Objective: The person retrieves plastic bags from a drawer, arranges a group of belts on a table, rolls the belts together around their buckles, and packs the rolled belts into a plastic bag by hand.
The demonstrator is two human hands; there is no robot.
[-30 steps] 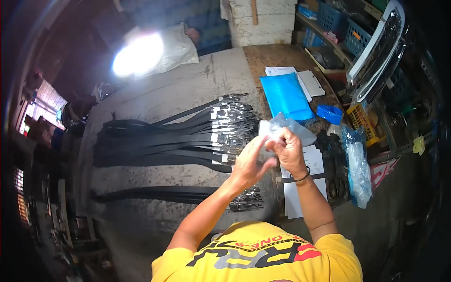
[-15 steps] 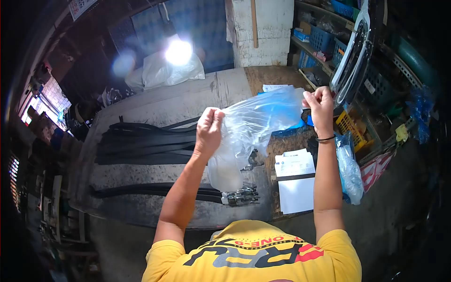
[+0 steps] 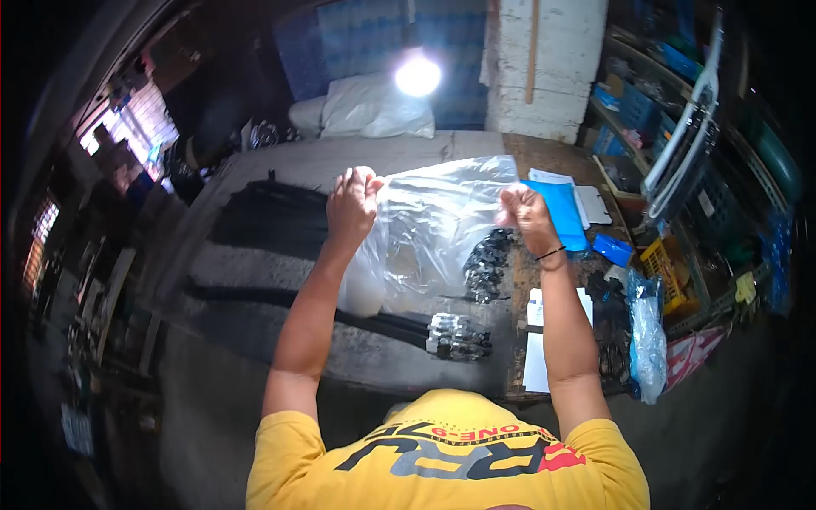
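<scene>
A clear plastic bag (image 3: 421, 229) is stretched between my two hands above the table. My left hand (image 3: 353, 204) pinches its upper left corner. On the other side, my right hand (image 3: 527, 219), with a dark band at the wrist, grips the right edge. Partly behind the bag lies a wide bundle of long black strips (image 3: 268, 217), with dark shiny ends (image 3: 487, 268) showing past the bag. Closer to me is a smaller bundle of black strips (image 3: 387, 327), its ends wrapped in clear plastic (image 3: 459, 336).
White papers (image 3: 535, 357) lie beneath my right forearm. A blue packet (image 3: 557, 217) and a small blue box (image 3: 612, 249) are to the right. Shelves with a yellow crate (image 3: 667, 272) stand beyond. A bright lamp (image 3: 418, 76) hangs over a white sack (image 3: 374, 106) at the back.
The bag has gone from slanted and bunched to spread wider between my hands. My right hand has come lower and nearer the left. The camera view has shifted.
</scene>
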